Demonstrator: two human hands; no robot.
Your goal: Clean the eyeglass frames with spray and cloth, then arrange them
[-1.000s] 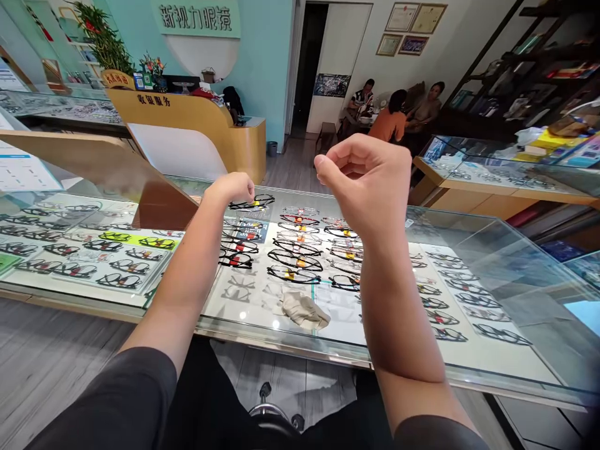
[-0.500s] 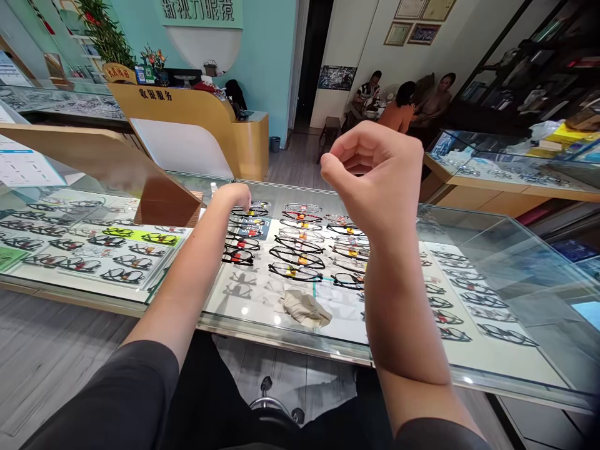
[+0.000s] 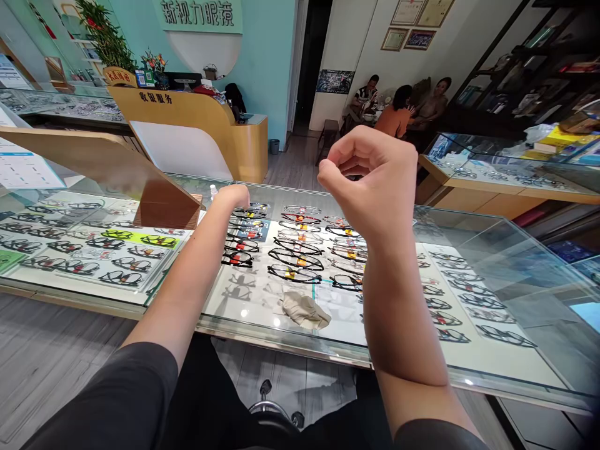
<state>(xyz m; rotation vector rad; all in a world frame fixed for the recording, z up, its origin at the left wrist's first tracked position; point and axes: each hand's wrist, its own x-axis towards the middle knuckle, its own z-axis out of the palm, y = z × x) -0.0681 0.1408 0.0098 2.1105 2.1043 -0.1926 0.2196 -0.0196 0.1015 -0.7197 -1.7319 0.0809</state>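
My right hand (image 3: 375, 181) is raised above the glass display counter (image 3: 262, 325), its fingers curled in and the thumb tip meeting the index finger. Nothing shows in the hollow of that hand. Farther off and lower, my left hand (image 3: 235, 195) bends down at the wrist over the counter's back part; its fingers are mostly hidden behind the back of the hand. A small white-capped bottle (image 3: 213, 190) stands just beside it. Rows of eyeglasses (image 3: 295, 274) lie under the glass. A crumpled beige cloth (image 3: 305, 310) rests near the counter's front edge, apart from both hands.
A slanted wooden panel (image 3: 94, 156) stands on the counter at the left. Behind are a yellow cashier desk (image 3: 187, 106) and a small bin (image 3: 274, 146). Several people sit at the back right. Another glass display case (image 3: 506, 169) is at the right. A wheeled stool base (image 3: 269, 406) shows below.
The view has shifted very slightly. Both hands keep nearly the same pose and place, and the cloth has stayed put.
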